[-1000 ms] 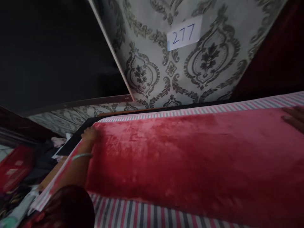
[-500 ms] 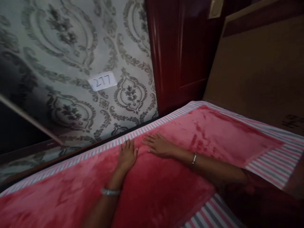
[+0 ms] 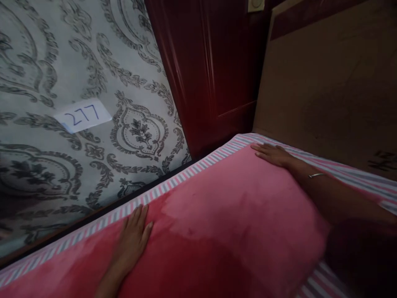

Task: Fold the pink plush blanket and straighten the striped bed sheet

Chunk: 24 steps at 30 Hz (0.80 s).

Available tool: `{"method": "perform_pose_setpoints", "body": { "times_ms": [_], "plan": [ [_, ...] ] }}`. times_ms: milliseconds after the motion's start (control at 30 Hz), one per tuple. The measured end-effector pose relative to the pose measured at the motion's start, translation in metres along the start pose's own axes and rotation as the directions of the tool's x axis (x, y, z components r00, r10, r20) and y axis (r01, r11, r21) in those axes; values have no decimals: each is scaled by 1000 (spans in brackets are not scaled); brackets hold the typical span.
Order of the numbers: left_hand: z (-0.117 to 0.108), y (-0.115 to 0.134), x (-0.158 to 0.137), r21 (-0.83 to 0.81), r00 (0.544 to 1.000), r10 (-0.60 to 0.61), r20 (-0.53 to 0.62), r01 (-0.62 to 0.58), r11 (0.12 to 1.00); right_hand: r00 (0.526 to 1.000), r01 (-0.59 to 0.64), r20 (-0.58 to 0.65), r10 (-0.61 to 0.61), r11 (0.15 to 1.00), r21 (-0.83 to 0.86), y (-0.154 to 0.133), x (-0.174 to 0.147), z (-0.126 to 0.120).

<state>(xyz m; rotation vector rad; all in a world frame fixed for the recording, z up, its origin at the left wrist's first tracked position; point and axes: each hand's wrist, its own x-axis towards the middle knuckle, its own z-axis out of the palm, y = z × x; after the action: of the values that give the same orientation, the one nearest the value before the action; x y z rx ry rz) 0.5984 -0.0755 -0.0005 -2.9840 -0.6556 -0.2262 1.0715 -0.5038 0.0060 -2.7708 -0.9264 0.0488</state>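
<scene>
A plush red blanket (image 3: 223,223) lies spread across a bed covered by a pink, grey and white striped sheet (image 3: 182,176). My left hand (image 3: 133,238) rests flat on the blanket near its far edge, fingers together and pointing toward the wall. My right hand (image 3: 271,154) lies flat at the blanket's far right corner, palm down, with a thin bangle on the wrist. Neither hand grips anything.
A grey damask-patterned wall (image 3: 93,82) runs along the bed's far side, with a white label reading 277 (image 3: 83,116) stuck on it. A dark red wooden door (image 3: 211,70) stands in the corner. A brown cardboard panel (image 3: 328,78) leans at the bed's right end.
My right hand has slid from the blanket's middle out to its far right corner. My left hand has drawn back slightly. The view has swung further right.
</scene>
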Motion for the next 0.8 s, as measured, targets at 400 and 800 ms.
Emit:
{"method": "perform_pose_setpoints", "body": {
  "times_ms": [400, 800],
  "plan": [
    [-1, -1, 1, 1, 999, -26, 43, 26, 1000, 999, 12, -34, -12, 1000, -4, 18, 15, 15],
    [-16, 15, 12, 51, 994, -65, 87, 61, 997, 856, 515, -36, -515, 857, -17, -170, -115, 11]
  ]
}}
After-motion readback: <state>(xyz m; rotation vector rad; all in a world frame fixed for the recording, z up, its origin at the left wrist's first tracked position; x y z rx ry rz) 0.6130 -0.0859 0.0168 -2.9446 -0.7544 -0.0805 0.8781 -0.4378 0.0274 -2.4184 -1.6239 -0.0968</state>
